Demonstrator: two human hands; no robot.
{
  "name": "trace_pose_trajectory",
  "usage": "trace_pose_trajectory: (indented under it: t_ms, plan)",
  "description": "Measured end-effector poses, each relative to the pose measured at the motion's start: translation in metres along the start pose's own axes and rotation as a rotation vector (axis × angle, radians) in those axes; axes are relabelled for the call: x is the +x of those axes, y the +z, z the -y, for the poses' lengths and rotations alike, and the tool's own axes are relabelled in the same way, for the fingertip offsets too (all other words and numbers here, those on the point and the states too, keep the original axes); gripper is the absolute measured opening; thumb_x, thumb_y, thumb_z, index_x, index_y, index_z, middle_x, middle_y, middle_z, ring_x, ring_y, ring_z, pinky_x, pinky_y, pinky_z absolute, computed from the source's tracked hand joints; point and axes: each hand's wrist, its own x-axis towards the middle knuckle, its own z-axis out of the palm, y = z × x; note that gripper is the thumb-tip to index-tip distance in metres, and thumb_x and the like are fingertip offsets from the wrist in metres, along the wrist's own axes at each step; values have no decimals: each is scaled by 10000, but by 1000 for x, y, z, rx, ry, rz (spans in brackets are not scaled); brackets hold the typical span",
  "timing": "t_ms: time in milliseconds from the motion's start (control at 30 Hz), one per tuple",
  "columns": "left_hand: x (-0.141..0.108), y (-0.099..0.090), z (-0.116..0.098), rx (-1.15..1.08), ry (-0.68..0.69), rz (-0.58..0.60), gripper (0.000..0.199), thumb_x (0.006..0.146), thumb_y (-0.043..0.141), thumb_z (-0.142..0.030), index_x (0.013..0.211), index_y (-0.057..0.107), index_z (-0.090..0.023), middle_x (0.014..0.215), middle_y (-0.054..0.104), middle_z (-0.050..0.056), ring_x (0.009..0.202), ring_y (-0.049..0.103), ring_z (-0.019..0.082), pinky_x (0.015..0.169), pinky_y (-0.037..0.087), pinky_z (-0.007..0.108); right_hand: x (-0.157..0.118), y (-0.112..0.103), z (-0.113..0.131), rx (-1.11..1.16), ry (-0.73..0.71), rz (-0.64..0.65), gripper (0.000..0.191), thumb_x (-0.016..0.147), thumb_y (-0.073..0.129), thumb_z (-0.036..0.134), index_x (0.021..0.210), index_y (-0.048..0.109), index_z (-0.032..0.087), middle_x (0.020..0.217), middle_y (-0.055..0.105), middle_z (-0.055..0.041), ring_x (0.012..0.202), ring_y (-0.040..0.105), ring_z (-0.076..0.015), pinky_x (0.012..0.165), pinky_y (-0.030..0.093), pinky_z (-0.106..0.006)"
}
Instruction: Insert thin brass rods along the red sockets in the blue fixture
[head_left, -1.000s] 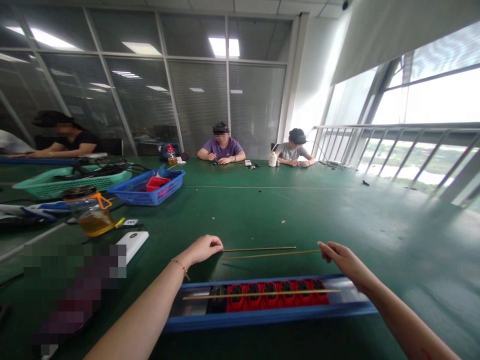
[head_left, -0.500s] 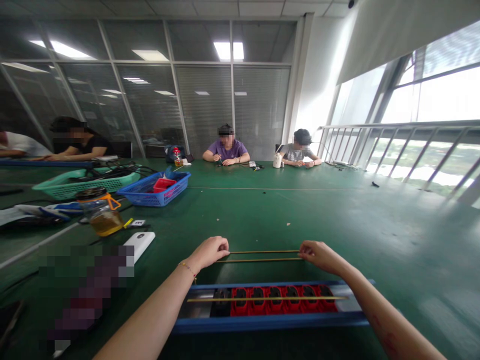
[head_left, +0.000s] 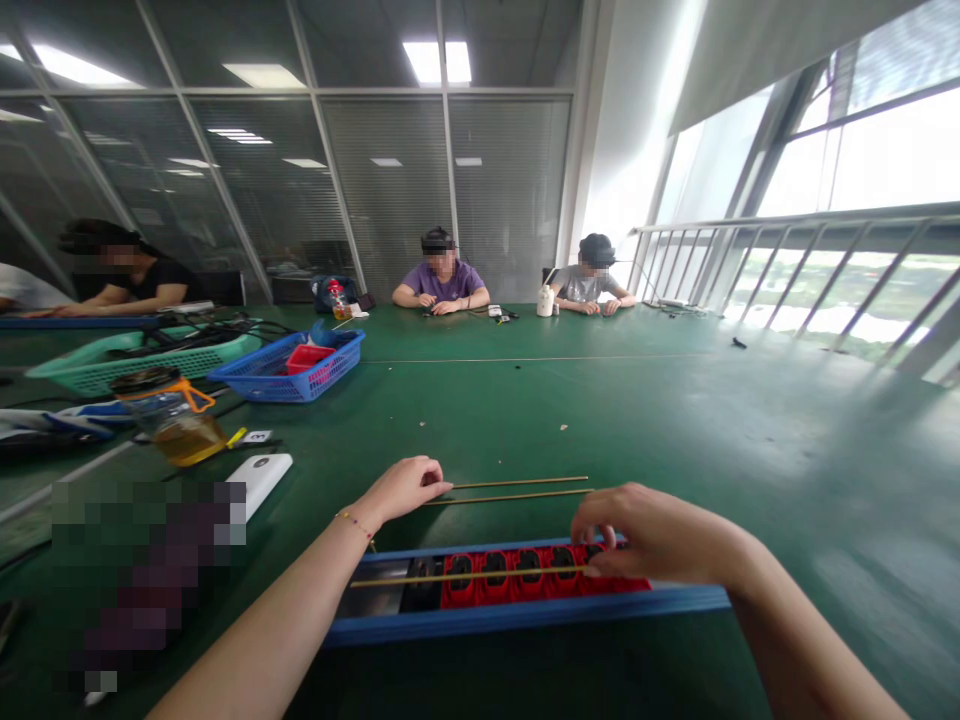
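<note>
A long blue channel [head_left: 525,612] lies across the green table [head_left: 675,420] in front of me, with a row of red socket inserts [head_left: 517,580] inside it. A thin brass rod [head_left: 450,577] rests along those inserts. My right hand [head_left: 652,535] lies over the right end of that rod and the inserts, fingertips on them. Two more brass rods [head_left: 517,489] lie side by side just beyond the channel. My left hand [head_left: 405,487] pinches their left ends with curled fingers.
At my left are a white power bank [head_left: 259,480], a jar of amber liquid [head_left: 174,425], a blue basket [head_left: 289,368] and a teal basket [head_left: 112,362] with cables. Three people sit along the far and left sides. Windows with a railing run along the right.
My right hand let go of the right ends of the two loose rods and came back toward me onto the rod in the channel. My left hand stayed at their left ends.
</note>
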Motion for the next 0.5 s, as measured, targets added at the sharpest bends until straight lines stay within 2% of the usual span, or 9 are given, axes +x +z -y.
trace_pose_trajectory:
  t_ms: [100, 267, 500]
  plan:
    - [0, 0, -2, 1, -13, 6, 412, 766, 428, -561, 747, 617, -195, 755, 613, 26, 672, 548, 149, 602, 362, 229, -1, 11, 15, -177, 32, -59, 167, 777, 533, 294, 855, 658, 217, 811, 646, -29, 720, 591, -166, 604, 392, -236]
    - [0, 1, -1, 0, -11, 13, 407, 785, 410, -540, 768, 623, -194, 761, 621, 28, 671, 550, 152, 610, 368, 229, 4, 26, 17, -316, 32, -66, 194, 786, 456, 168, 726, 638, 197, 737, 630, -30, 652, 593, -154, 582, 362, -242]
    - [0, -2, 2, -48, 15, -10, 355, 833, 364, -442, 798, 630, -209, 816, 650, 19, 755, 571, 157, 670, 376, 221, -6, 10, 12, -340, 114, -150, 191, 855, 391, 181, 779, 565, 204, 713, 631, -20, 630, 585, -151, 538, 336, -235]
